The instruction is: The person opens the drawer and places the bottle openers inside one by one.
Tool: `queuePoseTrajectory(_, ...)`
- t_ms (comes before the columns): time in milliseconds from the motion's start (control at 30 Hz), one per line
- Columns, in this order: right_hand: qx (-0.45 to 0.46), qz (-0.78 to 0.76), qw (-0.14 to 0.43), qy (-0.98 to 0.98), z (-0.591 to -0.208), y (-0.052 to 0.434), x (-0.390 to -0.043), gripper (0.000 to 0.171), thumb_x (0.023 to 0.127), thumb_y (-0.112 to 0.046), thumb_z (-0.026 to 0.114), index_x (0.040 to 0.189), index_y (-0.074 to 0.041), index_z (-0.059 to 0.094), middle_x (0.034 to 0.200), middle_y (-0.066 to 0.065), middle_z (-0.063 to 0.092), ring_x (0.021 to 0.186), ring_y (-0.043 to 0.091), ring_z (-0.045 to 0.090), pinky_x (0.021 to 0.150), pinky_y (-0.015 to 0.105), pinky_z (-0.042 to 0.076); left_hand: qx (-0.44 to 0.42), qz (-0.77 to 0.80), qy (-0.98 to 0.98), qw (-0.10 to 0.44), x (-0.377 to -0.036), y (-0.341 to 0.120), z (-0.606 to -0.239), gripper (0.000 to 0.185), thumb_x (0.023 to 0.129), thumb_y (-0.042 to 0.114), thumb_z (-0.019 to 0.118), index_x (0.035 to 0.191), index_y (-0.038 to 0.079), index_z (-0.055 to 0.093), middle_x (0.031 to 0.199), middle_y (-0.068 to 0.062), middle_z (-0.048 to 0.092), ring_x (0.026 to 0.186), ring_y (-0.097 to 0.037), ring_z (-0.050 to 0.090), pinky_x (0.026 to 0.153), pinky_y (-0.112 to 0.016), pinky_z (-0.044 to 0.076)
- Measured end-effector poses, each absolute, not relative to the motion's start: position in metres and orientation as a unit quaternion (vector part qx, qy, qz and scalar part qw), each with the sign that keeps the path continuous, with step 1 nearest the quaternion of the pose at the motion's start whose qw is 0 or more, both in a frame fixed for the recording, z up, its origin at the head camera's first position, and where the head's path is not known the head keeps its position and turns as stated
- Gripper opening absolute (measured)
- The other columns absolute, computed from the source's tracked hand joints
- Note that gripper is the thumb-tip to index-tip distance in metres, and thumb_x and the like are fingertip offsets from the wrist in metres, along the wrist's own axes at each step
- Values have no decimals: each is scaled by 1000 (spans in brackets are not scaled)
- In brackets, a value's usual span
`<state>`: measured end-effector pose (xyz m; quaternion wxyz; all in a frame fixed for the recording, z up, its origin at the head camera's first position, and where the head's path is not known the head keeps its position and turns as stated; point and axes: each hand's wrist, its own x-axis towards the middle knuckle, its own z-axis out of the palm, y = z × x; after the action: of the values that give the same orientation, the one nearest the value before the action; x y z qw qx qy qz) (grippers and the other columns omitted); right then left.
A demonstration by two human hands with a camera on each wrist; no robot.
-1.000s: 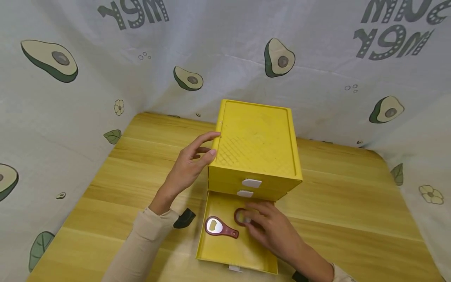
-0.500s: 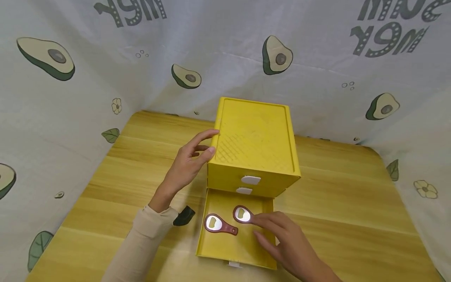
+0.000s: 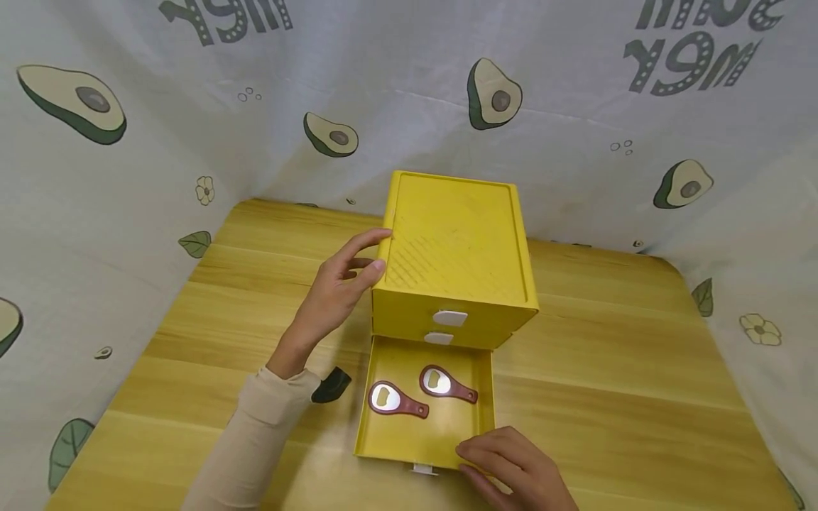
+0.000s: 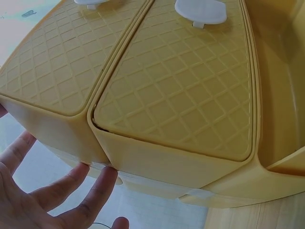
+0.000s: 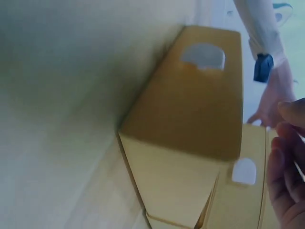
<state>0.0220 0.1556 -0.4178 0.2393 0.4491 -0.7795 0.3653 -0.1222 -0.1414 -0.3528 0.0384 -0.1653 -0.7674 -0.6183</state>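
A yellow drawer box (image 3: 456, 238) stands on the table with its bottom drawer (image 3: 409, 443) pulled out. Inside that drawer lie two bottle openers with dark red handles, the left opener (image 3: 418, 409) and the right opener (image 3: 465, 392), apart from each other. My left hand (image 3: 331, 292) rests on the box's upper left edge; in the left wrist view its spread fingers (image 4: 97, 195) touch the side wall. Over the drawer's front right corner is my right hand (image 3: 514, 465), holding nothing, its fingers loosely bent. Whether it touches the rim I cannot tell.
Two upper drawers with white tabs, the top tab (image 3: 450, 318) and the lower tab (image 3: 439, 338), are closed. A white tab (image 3: 424, 469) sticks out from the open drawer's front. Wooden table (image 3: 613, 369) surrounds the box, and a printed curtain (image 3: 409, 92) hangs behind.
My right hand has let go of the right bottle opener, leaving it in the drawer, and has drawn back to the drawer's front right corner. My left hand stays on the box.
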Motion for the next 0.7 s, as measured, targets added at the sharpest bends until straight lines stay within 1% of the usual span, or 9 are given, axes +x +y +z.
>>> queuePoseTrajectory(133,425,348,195,-813,-418,154,39,17,100,-28,63,100,-17,76,88,-10,71,77,-2,60,67,7,46,-165,-619,-766,39,-123,-140,-353,41,103,25,55,144,29,53,150,9,48,116,-25,62,98,-51,46)
queuePoseTrajectory(200,416,345,181,-822,-420,153,46,15,99,-27,64,101,-19,76,86,-12,70,74,-5,58,65,5,44,-166,-620,-766,41,-123,-139,-352,41,103,25,55,144,28,53,150,9,48,116,-26,62,99,-52,45)
queuePoseTrajectory(267,416,340,183,-823,-424,151,48,14,99,-26,65,101,-18,76,84,-13,70,72,-7,57,63,4,44,-166,-620,-765,41,-123,-140,-352,41,103,24,55,144,28,53,150,8,48,116,-26,62,100,-52,44)
queuePoseTrajectory(400,423,320,210,-821,-432,149,50,19,100,-26,62,99,-14,78,82,-10,72,67,-6,59,59,5,45,-168,-621,-765,42,-122,-141,-352,42,103,24,55,145,27,52,150,7,49,117,-26,62,100,-53,43)
queuePoseTrajectory(500,415,296,198,-837,-435,149,52,24,102,-28,58,99,-14,77,80,-11,71,66,-8,58,58,4,44,-169,-622,-763,43,-122,-142,-353,42,103,24,55,144,27,52,150,7,49,117,-26,62,100,-54,43)
queuePoseTrajectory(533,413,291,192,-842,-435,149,52,21,101,-28,60,100,-14,77,79,-11,70,66,-8,57,57,4,43,-169,-623,-763,43,-122,-142,-353,42,103,24,55,144,27,52,149,7,49,117,-26,62,101,-54,43)
queuePoseTrajectory(600,406,282,173,-852,-435,150,54,13,96,-24,69,102,-14,76,79,-12,70,65,-10,55,56,3,42,-169,-623,-763,43,-122,-142,-354,42,103,24,55,144,28,53,149,7,49,117,-26,62,101,-54,43)
queuePoseTrajectory(633,405,277,163,-856,-434,150,55,14,93,-23,73,103,-14,76,80,-11,71,66,-11,55,56,4,42,-169,-623,-762,43,-122,-142,-354,42,103,24,55,144,28,53,149,7,49,117,-26,62,101,-54,43)
queuePoseTrajectory(700,405,268,151,-861,-433,150,57,23,86,-24,80,106,-13,76,84,-10,72,70,-10,58,58,5,44,-171,-624,-762,41,-123,-141,-354,42,103,24,55,144,28,52,150,7,49,117,-26,62,101,-54,43)
